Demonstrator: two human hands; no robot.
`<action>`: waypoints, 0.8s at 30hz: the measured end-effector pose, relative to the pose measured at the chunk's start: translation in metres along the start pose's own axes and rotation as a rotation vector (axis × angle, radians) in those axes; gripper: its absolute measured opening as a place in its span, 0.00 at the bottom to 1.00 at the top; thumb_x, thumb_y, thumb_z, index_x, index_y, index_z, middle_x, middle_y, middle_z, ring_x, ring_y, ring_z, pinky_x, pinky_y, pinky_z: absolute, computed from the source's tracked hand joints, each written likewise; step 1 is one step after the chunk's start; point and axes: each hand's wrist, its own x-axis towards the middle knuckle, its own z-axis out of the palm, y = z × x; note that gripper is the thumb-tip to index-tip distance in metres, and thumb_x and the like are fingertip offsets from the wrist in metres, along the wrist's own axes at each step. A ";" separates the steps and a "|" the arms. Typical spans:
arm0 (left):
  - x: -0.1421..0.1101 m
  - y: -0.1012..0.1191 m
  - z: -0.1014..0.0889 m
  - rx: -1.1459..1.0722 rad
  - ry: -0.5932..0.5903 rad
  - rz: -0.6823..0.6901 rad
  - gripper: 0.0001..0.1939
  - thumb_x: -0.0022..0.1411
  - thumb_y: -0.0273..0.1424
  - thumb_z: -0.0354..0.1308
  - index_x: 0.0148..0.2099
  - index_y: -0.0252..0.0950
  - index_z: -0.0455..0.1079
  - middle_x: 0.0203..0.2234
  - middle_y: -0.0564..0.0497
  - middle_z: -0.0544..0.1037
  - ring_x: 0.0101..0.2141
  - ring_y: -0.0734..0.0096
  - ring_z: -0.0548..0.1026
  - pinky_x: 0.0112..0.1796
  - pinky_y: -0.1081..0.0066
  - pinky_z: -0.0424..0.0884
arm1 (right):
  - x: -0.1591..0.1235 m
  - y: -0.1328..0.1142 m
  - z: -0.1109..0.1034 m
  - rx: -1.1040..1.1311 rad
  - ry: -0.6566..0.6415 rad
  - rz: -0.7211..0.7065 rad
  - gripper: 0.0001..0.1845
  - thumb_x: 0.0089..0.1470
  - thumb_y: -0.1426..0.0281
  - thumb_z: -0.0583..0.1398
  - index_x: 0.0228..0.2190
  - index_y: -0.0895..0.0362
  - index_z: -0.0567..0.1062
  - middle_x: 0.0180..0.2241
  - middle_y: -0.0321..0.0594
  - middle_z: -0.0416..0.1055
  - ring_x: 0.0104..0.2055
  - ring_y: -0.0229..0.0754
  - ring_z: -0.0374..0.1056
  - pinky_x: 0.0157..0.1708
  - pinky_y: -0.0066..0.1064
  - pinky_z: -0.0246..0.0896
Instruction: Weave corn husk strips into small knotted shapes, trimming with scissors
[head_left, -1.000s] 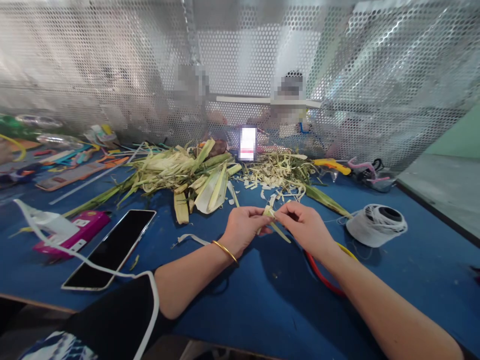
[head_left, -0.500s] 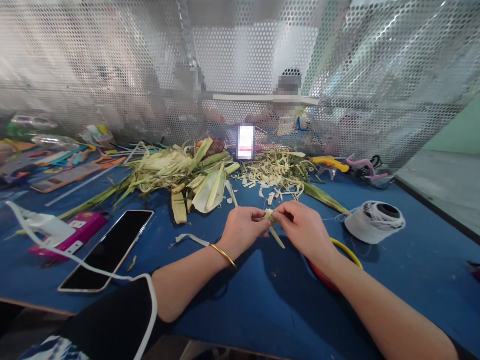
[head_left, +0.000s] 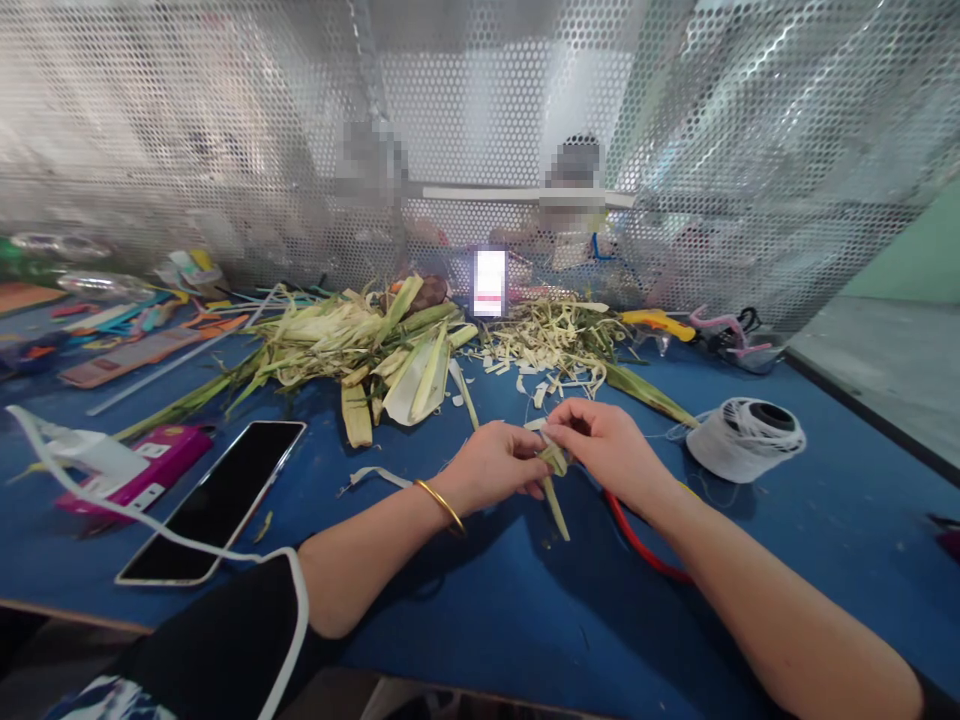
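At the centre of the frame, the left hand [head_left: 499, 462] and the right hand [head_left: 600, 440] meet over a blue table [head_left: 480, 610], both on one folded leaf strip [head_left: 555, 459]. The left thumb and fingers are closed on its left side; the right thumb and forefinger pinch its upper end, hiding part of it. One end of the strip hangs down below the fingers.

A gold bracelet [head_left: 442, 507] circles the left wrist. Beyond the hands, a pile of leaves [head_left: 322, 335] lies left of centre, with pale scraps [head_left: 551, 345] to its right. A roll of white thread [head_left: 739, 442] stands at the right of the frame. At lower left, a phone [head_left: 217, 495] lies near a purple box [head_left: 176, 452], and a white cable [head_left: 292, 570] crosses the phone's lower part.
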 end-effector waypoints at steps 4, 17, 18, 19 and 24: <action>-0.002 0.006 0.000 -0.153 -0.101 -0.046 0.04 0.51 0.29 0.60 0.30 0.34 0.74 0.21 0.52 0.76 0.24 0.76 0.75 0.30 0.76 0.69 | 0.002 0.002 0.003 0.040 0.185 0.008 0.11 0.50 0.61 0.55 0.22 0.55 0.67 0.18 0.31 0.62 0.21 0.36 0.57 0.23 0.28 0.52; -0.006 0.005 0.015 -0.054 -0.049 -0.101 0.09 0.49 0.34 0.62 0.24 0.33 0.73 0.16 0.54 0.72 0.21 0.76 0.72 0.26 0.77 0.66 | -0.002 0.004 0.019 0.137 0.195 0.005 0.10 0.50 0.63 0.56 0.22 0.56 0.67 0.19 0.31 0.62 0.22 0.35 0.56 0.23 0.27 0.51; -0.006 0.004 0.015 -0.059 -0.051 -0.100 0.09 0.49 0.34 0.62 0.25 0.33 0.74 0.16 0.54 0.72 0.21 0.76 0.72 0.26 0.77 0.67 | -0.002 0.004 0.020 0.155 0.210 0.014 0.10 0.49 0.63 0.56 0.22 0.56 0.67 0.19 0.31 0.62 0.22 0.35 0.56 0.23 0.27 0.51; -0.006 0.004 0.015 -0.070 -0.047 -0.100 0.09 0.49 0.34 0.62 0.25 0.32 0.74 0.16 0.54 0.72 0.21 0.76 0.72 0.26 0.77 0.66 | -0.002 0.005 0.020 0.171 0.214 0.029 0.11 0.49 0.62 0.56 0.22 0.56 0.67 0.18 0.31 0.61 0.21 0.35 0.55 0.23 0.28 0.52; -0.006 0.013 0.010 -0.211 0.057 -0.173 0.06 0.47 0.31 0.63 0.26 0.32 0.74 0.16 0.56 0.71 0.18 0.79 0.69 0.25 0.77 0.67 | 0.003 0.006 0.012 0.237 0.142 0.077 0.13 0.48 0.58 0.57 0.24 0.56 0.69 0.19 0.31 0.63 0.22 0.36 0.59 0.24 0.28 0.54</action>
